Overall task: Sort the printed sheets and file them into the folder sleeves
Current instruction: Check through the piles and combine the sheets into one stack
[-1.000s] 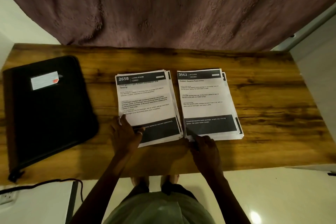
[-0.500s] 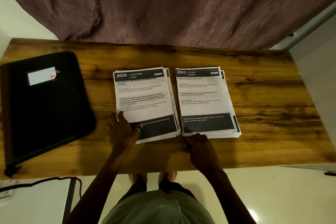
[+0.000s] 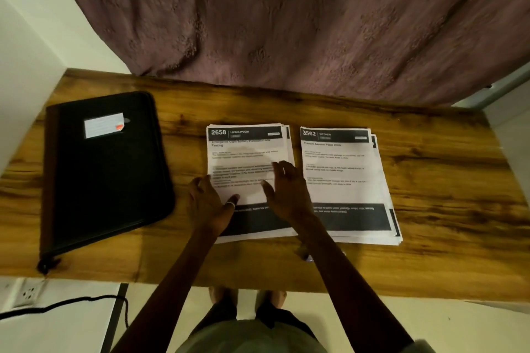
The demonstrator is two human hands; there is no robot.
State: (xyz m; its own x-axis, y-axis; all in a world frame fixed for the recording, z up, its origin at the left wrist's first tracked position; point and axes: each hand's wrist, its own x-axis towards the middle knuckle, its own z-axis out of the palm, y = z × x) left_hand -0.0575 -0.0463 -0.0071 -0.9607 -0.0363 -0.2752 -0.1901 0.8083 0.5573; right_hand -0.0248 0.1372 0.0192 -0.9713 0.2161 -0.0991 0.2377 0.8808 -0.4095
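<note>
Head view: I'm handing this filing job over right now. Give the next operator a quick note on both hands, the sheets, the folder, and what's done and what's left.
Left hand: at the left edge of the living room stack, thumb on the top sheet; grip unconfirmed.
Right hand: open, fingers spread over that stack's right side.
Kitchen stack: beside it on the right, untouched.
Folder: closed, at the table's left end.
Done: sheets appear sorted into two stacks.
Left: open the folder, file both stacks into its sleeves.
</note>
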